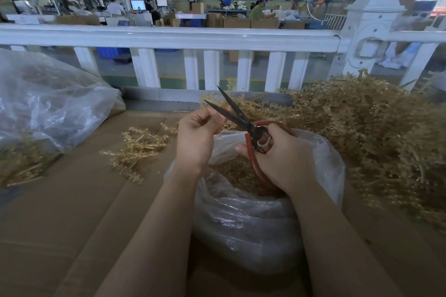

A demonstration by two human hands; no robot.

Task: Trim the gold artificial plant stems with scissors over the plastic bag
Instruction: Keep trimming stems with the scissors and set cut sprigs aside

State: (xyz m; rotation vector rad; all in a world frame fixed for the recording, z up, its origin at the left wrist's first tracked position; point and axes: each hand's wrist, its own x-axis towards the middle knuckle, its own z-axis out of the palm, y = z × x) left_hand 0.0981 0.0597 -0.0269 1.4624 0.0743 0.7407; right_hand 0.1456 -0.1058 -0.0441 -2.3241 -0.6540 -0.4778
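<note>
My right hand [282, 159] grips the red handles of black-bladed scissors [231, 112], whose blades stand apart and point up and left. My left hand [196, 137] pinches a gold stem [223, 119] that lies between the blades; most of the stem is hidden by my fingers. Both hands hover over an open clear plastic bag [253, 222] that holds gold trimmings. A big heap of gold plant stems [366, 132] lies to the right.
A small pile of gold stems [135, 149] lies on the cardboard surface [72, 224] to the left. A large clear bag [43, 101] with more gold stems sits at far left. A white railing [169, 38] runs across behind the work area.
</note>
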